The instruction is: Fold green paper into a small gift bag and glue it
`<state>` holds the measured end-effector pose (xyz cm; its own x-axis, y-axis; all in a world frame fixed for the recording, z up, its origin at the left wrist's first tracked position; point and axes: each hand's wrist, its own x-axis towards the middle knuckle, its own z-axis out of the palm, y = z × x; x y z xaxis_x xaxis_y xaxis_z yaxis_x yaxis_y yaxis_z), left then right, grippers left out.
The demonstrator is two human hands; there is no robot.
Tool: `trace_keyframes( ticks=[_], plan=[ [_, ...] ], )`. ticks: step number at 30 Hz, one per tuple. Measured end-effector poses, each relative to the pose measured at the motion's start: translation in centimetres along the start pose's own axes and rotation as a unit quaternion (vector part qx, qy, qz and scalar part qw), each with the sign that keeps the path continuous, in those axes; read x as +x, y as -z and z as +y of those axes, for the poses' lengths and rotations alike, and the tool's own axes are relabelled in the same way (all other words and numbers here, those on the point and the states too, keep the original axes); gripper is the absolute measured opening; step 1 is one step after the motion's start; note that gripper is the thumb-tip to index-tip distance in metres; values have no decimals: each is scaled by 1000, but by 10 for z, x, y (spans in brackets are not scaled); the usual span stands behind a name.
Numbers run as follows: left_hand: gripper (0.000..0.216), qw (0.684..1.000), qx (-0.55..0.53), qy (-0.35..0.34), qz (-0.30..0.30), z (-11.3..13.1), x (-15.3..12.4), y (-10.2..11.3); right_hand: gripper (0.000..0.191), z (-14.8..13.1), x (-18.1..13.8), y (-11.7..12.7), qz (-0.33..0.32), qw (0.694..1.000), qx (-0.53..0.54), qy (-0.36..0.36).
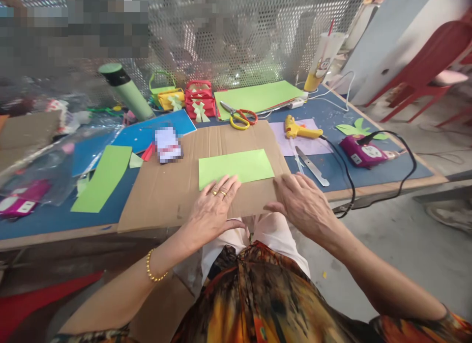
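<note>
A light green paper rectangle lies flat on a brown cardboard sheet. My left hand, with rings on it, rests with outstretched fingers on the paper's lower left edge, its thumb at the cardboard's front edge. At the right front corner of the cardboard, my right hand lies palm down with its thumb apart; no held thing shows in it. To its right is a metal knife blade. Scissors with yellow and orange handles lie at the cardboard's far edge.
A yellow glue gun sits on pale purple paper, its black cord running to a purple socket box. A phone, green paper strip, green flask, small red bag and drink cup stand or lie around.
</note>
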<state>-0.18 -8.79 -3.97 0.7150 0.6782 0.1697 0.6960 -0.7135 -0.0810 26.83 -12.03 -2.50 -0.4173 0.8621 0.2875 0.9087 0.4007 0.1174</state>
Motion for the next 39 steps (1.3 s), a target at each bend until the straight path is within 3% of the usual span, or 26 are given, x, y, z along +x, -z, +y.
trace_keyframes(
  ticks=[5,8,10,13,24,26,28,31,39],
  plan=[
    [99,1000,3,-1,8,-1,-1,-1,60,8,0,8,58,998,-21,-34],
    [98,1000,6,-9,18,-1,-1,-1,72,-14,13,-2,84,993,56,54],
    [97,1000,8,-10,25,-1,-1,-1,74,-30,21,-11,49,987,108,105],
    [97,999,11,-5,32,0,-1,-1,73,-42,25,-19,40,985,134,100],
    [99,1000,17,4,24,1,-2,-4,55,-2,4,-3,90,996,-7,-25],
    [100,1000,15,2,20,1,-2,-5,56,-6,11,-4,137,990,7,-14],
    [99,1000,17,2,22,0,-3,-5,63,-16,19,-9,169,983,48,47],
    [100,999,19,4,28,1,-3,-6,73,-32,28,-23,128,979,91,133],
    [103,1000,24,-5,-2,-4,-13,-2,72,-33,24,-42,96,976,145,128]
  ],
)
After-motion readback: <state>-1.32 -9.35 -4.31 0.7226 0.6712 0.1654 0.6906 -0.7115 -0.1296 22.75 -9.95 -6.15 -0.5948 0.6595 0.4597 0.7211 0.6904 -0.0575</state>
